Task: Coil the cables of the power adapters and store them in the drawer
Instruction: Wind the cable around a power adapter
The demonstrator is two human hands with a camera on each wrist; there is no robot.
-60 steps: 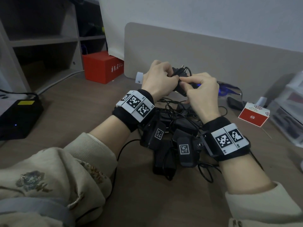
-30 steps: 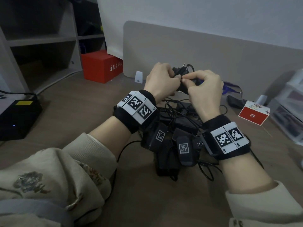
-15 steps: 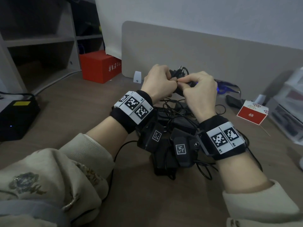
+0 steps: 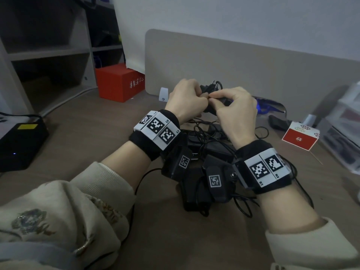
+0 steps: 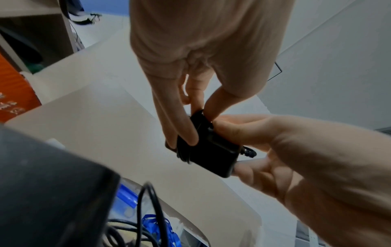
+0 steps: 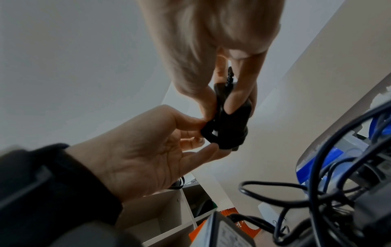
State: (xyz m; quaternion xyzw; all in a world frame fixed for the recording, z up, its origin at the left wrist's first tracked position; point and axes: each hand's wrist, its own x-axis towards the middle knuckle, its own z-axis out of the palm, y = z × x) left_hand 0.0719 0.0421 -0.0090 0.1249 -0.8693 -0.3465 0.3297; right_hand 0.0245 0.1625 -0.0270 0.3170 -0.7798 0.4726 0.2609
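Note:
A small black power adapter (image 4: pixel 209 88) with its cable wound around it is held up over the desk between both hands. My left hand (image 4: pixel 190 99) grips the wrapped end, with thumb and fingers curled round the adapter (image 5: pixel 208 148). My right hand (image 4: pixel 236 110) pinches the other end of the adapter (image 6: pixel 231 123) near the cable's strain relief. A pile of several more black adapters and tangled cables (image 4: pixel 211 147) lies on the desk under my wrists. I cannot pick out the task's drawer.
A beige divider panel (image 4: pixel 233 65) stands right behind the hands. A red box (image 4: pixel 120 82) and a shelf unit (image 4: pixel 48 53) are at the back left, a black device (image 4: pixel 21 141) at the left edge. A red-and-white box (image 4: pixel 300 137) and clear plastic bins (image 4: pixel 344 133) sit at the right.
Both hands have kept hold of the same adapter at about the same spot. The right hand's fingers have closed in toward the left hand on the cable end.

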